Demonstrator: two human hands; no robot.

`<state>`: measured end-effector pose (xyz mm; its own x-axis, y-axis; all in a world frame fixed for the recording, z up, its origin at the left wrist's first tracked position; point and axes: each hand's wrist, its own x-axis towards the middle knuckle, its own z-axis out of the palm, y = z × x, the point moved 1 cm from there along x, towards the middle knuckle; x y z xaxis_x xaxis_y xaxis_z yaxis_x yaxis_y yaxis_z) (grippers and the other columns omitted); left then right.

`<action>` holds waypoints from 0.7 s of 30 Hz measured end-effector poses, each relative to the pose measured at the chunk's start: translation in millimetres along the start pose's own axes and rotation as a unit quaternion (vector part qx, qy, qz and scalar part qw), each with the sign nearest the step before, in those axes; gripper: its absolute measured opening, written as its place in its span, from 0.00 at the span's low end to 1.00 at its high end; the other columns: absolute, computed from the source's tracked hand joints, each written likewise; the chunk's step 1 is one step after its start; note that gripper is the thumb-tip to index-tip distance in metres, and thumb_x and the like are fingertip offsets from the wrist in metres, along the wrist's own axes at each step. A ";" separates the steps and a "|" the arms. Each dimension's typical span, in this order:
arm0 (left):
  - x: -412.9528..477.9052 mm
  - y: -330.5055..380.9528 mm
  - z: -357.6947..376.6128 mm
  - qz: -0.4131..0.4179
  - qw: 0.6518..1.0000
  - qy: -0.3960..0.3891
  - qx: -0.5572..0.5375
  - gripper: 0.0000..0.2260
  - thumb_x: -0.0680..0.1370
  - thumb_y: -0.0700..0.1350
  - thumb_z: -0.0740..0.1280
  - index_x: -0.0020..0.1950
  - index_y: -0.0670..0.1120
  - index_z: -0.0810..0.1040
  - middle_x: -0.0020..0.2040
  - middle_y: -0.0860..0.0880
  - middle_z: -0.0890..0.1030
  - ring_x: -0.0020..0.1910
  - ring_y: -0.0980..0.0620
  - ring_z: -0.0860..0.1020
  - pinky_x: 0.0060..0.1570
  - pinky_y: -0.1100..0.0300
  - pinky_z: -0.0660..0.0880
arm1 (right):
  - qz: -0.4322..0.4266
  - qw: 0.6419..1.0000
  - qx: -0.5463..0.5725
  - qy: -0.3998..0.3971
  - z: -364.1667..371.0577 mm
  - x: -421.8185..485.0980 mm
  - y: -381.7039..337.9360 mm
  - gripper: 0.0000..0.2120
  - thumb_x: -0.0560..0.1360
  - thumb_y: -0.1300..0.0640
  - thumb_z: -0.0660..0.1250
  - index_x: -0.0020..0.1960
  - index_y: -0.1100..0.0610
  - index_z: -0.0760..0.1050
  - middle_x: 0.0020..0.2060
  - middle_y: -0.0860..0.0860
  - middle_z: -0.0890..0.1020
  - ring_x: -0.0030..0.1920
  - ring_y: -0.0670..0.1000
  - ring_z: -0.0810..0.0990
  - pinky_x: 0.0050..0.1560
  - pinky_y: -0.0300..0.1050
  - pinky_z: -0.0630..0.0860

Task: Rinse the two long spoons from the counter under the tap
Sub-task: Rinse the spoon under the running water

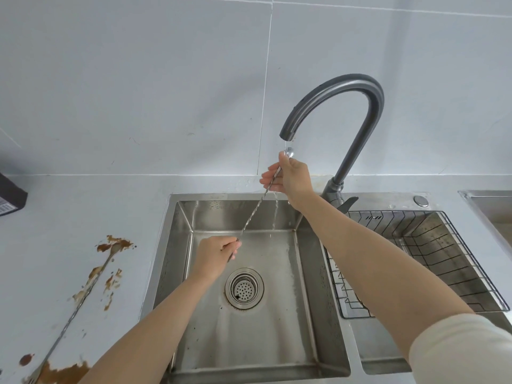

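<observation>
A long twisted metal spoon (256, 207) slants over the left sink basin (257, 336). My left hand (217, 252) grips its lower end. My right hand (289, 178) holds its upper part, and the bowl sticks out above my fingers just under the spout of the grey tap (288, 134). A thin stream of water (275, 212) runs down past my right hand into the basin. The second long spoon (83, 296) lies on the white counter (77, 206) at the left, in brown sauce smears.
The sink's round strainer drain (243, 288) sits below my left hand. A black wire rack (424, 259) fills the right basin. A dark box (11, 196) stands at the counter's far left edge. Another steel rim (487, 198) shows at the far right.
</observation>
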<state>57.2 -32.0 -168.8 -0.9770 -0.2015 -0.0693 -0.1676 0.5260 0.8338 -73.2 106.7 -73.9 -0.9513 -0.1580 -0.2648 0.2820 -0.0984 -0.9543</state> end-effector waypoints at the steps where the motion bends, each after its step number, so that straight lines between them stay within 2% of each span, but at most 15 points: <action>1: 1.4 1.3 0.7 0.007 1.000 0.001 0.002 0.19 0.75 0.36 0.66 0.24 0.47 0.72 0.16 0.56 0.71 0.22 0.60 0.71 0.28 0.74 0.66 | -0.003 1.000 -0.008 -0.003 -1.4 1.0 -0.8 0.16 0.81 0.55 0.55 0.39 0.62 0.70 0.32 0.57 0.78 0.24 0.48 0.81 0.29 0.40 0.80; 3: 4.7 2.5 1.4 0.021 1.000 0.003 0.001 0.22 0.75 0.35 0.65 0.23 0.52 0.69 0.20 0.55 0.72 0.20 0.61 0.70 0.27 0.74 0.66 | -0.012 0.999 -0.012 -0.030 -4.7 1.7 -3.2 0.11 0.80 0.61 0.56 0.39 0.61 0.70 0.34 0.57 0.78 0.26 0.47 0.82 0.33 0.40 0.81; 6: 9.1 4.0 2.9 0.020 1.000 0.000 0.004 0.21 0.75 0.35 0.65 0.24 0.50 0.69 0.22 0.51 0.72 0.20 0.61 0.70 0.29 0.69 0.67 | -0.022 0.997 0.004 -0.069 -10.1 2.6 -5.0 0.09 0.78 0.69 0.58 0.41 0.61 0.71 0.36 0.57 0.79 0.30 0.46 0.83 0.39 0.40 0.82; 8: 11.7 6.4 5.2 0.015 1.000 0.000 -0.004 0.20 0.75 0.35 0.65 0.25 0.47 0.70 0.23 0.51 0.72 0.20 0.61 0.71 0.28 0.72 0.66 | -0.020 0.998 -0.010 -0.066 -12.7 3.5 -5.9 0.09 0.78 0.67 0.58 0.41 0.61 0.72 0.37 0.56 0.79 0.31 0.45 0.83 0.40 0.39 0.81; 13: 18.4 19.8 9.3 0.018 1.000 -0.018 -0.002 0.14 0.76 0.36 0.64 0.30 0.38 0.76 0.23 0.50 0.72 0.20 0.64 0.72 0.27 0.75 0.66 | 0.001 0.997 -0.075 -0.024 -11.1 2.9 -7.1 0.17 0.81 0.55 0.54 0.38 0.61 0.70 0.32 0.57 0.78 0.23 0.45 0.81 0.29 0.37 0.80; 15: 21.3 23.9 8.9 0.017 1.000 -0.022 -0.008 0.14 0.76 0.35 0.64 0.30 0.38 0.75 0.23 0.51 0.72 0.20 0.65 0.72 0.27 0.77 0.66 | -0.010 0.997 -0.074 -0.030 -10.8 3.7 -8.8 0.14 0.81 0.57 0.55 0.38 0.60 0.70 0.32 0.57 0.78 0.24 0.45 0.81 0.30 0.36 0.80; 17: 25.0 27.0 7.6 0.016 0.999 -0.020 -0.019 0.14 0.76 0.34 0.64 0.30 0.39 0.73 0.24 0.50 0.71 0.21 0.65 0.72 0.27 0.78 0.66 | -0.030 0.996 -0.065 -0.052 -10.9 4.4 -11.0 0.09 0.79 0.65 0.58 0.40 0.60 0.70 0.34 0.56 0.79 0.26 0.43 0.82 0.33 0.35 0.81; 19: 28.6 29.2 6.6 0.018 0.999 -0.017 -0.024 0.15 0.76 0.34 0.64 0.28 0.39 0.71 0.23 0.50 0.70 0.21 0.65 0.72 0.27 0.78 0.66 | -0.048 0.995 -0.056 -0.061 -11.4 5.0 -11.6 0.08 0.76 0.70 0.60 0.42 0.59 0.71 0.35 0.56 0.79 0.28 0.43 0.82 0.36 0.35 0.81; 21: 31.5 32.0 6.1 0.019 0.999 -0.012 -0.027 0.16 0.76 0.34 0.64 0.28 0.40 0.71 0.22 0.51 0.70 0.21 0.66 0.73 0.27 0.77 0.67 | -0.041 0.996 -0.057 -0.052 -10.9 5.3 -10.7 0.08 0.77 0.68 0.60 0.40 0.60 0.71 0.35 0.56 0.79 0.27 0.43 0.82 0.35 0.35 0.81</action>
<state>20.3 -16.5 -147.7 -0.9855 -0.1622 -0.0503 -0.1243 0.4864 0.8648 -82.6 117.7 -66.5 -0.9507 -0.2559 -0.1754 0.1825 -0.0041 -0.9832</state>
